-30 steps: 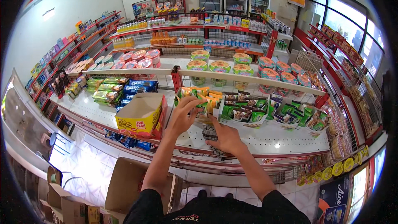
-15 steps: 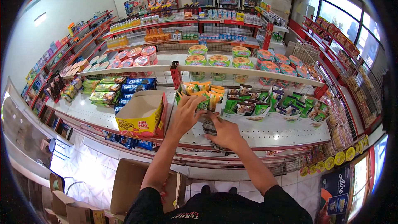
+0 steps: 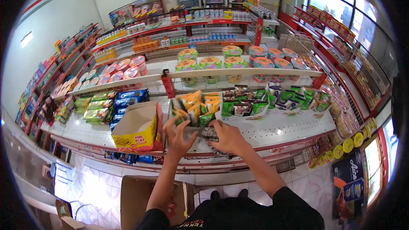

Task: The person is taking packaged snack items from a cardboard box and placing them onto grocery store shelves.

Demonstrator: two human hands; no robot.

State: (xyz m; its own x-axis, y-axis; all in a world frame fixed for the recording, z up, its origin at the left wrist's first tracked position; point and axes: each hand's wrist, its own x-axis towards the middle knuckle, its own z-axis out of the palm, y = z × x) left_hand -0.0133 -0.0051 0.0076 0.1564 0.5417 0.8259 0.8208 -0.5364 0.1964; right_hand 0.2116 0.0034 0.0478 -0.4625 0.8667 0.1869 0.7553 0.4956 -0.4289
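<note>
My left hand (image 3: 180, 138), fingers spread and curved, is at the front left corner of an open display box (image 3: 194, 121) of orange and green snack packets (image 3: 200, 102). Nothing shows in its grasp. A dark checkered cloth (image 3: 209, 134) is bunched under my right hand (image 3: 230, 137), whose fingers close on it by the box's front right corner. Some of the packets are blurred. Directly right stand boxes of green and brown snack packets (image 3: 243, 106) and of green and purple packets (image 3: 294, 100).
A yellow and pink cut-open carton (image 3: 138, 132) stands left of my hands, beside blue cookie packs (image 3: 130, 98). Behind the shelf's rail (image 3: 243, 76) are rows of cup noodles (image 3: 211, 63). A large brown carton (image 3: 136, 202) sits on the floor below.
My left hand has come back from above the orange packets to the box's near left corner. The packets have shifted and blur. My right hand keeps the cloth; the whole view has shifted slightly.
</note>
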